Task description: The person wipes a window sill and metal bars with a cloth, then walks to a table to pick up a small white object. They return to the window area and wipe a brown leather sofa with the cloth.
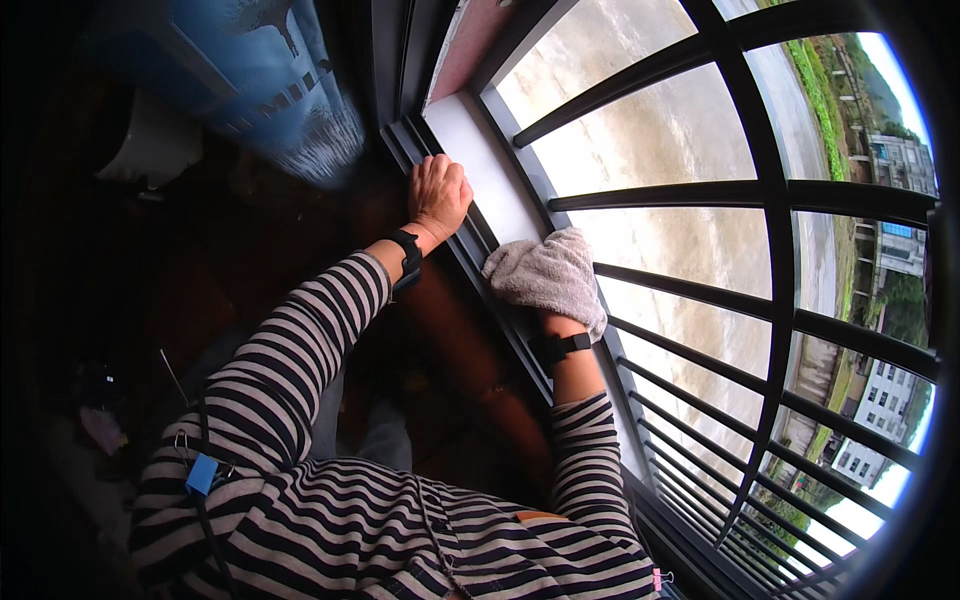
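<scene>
My left hand [439, 193], fingers curled, rests on the dark metal window track [480, 238] at the inner edge of the white sill [480, 161]. A grey terry cloth [546, 277] covers my right hand [564, 325]; only the part near the wrist shows, and the fingers are hidden under the cloth. The cloth lies over the sill between the track and the black window bars [660, 194]. Both wrists carry black bands, and both arms are in striped sleeves.
Beyond the bars are brown water and buildings [881, 401]. A blue printed curtain or sheet [262, 90] hangs at the upper left, beside a pale container-like object [154, 139] in shadow. A blue clip [202, 474] is on the striped shirt.
</scene>
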Action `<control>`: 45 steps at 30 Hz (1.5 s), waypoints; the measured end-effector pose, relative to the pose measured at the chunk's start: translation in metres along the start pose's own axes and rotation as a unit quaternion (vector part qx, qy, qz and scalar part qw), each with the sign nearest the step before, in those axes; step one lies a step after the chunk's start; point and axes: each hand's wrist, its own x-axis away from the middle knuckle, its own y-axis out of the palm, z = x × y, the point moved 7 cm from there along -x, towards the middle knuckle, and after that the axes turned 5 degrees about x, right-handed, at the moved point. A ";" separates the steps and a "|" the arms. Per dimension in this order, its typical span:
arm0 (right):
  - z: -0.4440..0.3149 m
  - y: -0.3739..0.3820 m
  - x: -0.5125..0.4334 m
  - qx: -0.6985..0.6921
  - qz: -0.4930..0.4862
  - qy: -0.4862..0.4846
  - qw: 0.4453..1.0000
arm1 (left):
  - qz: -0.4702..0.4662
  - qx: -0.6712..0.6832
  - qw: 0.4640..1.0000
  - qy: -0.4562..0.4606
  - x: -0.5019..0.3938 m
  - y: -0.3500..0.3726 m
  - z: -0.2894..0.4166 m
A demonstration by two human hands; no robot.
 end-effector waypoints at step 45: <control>-0.069 -0.074 -0.070 -0.053 0.009 -0.181 0.982 | 0.052 0.009 0.998 -0.023 0.001 -0.007 -0.003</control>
